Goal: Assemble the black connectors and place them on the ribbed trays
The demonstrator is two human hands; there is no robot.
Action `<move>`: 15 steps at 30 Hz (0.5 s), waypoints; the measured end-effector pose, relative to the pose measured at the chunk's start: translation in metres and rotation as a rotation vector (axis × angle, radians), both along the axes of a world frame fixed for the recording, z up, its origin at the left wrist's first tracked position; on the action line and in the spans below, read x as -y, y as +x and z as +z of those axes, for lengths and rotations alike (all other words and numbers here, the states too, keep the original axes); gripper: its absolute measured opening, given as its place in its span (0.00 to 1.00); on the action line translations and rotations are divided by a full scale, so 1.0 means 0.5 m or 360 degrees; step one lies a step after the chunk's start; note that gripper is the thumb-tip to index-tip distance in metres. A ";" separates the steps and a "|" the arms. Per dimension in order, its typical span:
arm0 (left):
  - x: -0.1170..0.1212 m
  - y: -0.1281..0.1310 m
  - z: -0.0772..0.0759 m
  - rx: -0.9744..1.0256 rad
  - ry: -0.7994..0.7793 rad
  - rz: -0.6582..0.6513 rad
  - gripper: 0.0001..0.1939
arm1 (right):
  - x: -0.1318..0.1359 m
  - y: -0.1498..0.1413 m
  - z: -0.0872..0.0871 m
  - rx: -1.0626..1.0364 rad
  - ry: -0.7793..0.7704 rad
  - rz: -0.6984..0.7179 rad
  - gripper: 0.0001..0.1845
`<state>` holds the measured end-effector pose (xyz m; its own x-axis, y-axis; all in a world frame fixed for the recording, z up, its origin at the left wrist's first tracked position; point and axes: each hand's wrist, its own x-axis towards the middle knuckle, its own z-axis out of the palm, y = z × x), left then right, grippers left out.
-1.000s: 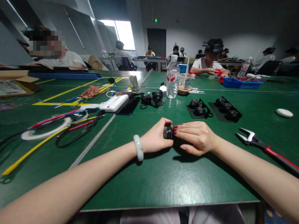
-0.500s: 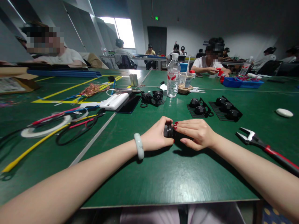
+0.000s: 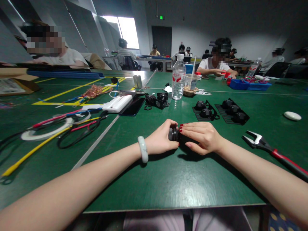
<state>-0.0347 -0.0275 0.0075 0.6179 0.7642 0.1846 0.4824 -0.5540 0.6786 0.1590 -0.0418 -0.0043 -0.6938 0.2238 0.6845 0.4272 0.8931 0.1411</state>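
Observation:
My left hand (image 3: pixel 161 138) is closed around a black cable gland (image 3: pixel 172 134), thumb and fingers on opposite sides of it. A pale bangle (image 3: pixel 143 149) circles that wrist. My right hand (image 3: pixel 201 137) has its fingers stretched out and the thumb apart, with the fingertips at the right end of the cable gland. Its far end is partly hidden by the fingers. Ahead to the right, several black fittings (image 3: pixel 233 109) sit on black slotted plates. More black fittings (image 3: pixel 157 100) and a loose hex nut (image 3: pixel 148 108) lie farther ahead.
An adjustable wrench (image 3: pixel 262 142) lies at right, near a white oval object (image 3: pixel 292 115). Cables (image 3: pixel 45 147), a white power bank (image 3: pixel 117 103) and a dark phone (image 3: pixel 132 107) are at left. A water bottle (image 3: pixel 178 78) stands ahead. People sit around the tables.
Both hands keep nearly the same place and hold on the cable gland. The view has shifted very slightly.

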 end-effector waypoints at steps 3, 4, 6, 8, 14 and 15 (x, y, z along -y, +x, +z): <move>0.000 0.000 0.002 -0.0003 -0.0009 0.0003 0.25 | 0.006 -0.002 0.003 -0.0031 0.0047 0.0004 0.18; 0.000 0.000 0.002 -0.0004 -0.0011 0.0011 0.25 | 0.009 -0.003 0.004 -0.0033 0.0064 0.0013 0.17; 0.000 -0.001 0.002 -0.0006 -0.0013 0.0022 0.26 | 0.014 -0.006 0.006 -0.0032 0.0095 0.0034 0.17; -0.001 -0.001 0.001 -0.0004 -0.0019 0.0015 0.26 | 0.020 -0.008 0.007 -0.0027 0.0118 0.0045 0.16; 0.000 0.001 0.000 0.0061 -0.0056 -0.0022 0.25 | 0.028 -0.011 0.009 0.0048 0.0140 0.0053 0.16; 0.000 0.001 0.000 0.0071 -0.0062 -0.0024 0.25 | 0.028 -0.011 0.009 0.0052 0.0142 0.0057 0.16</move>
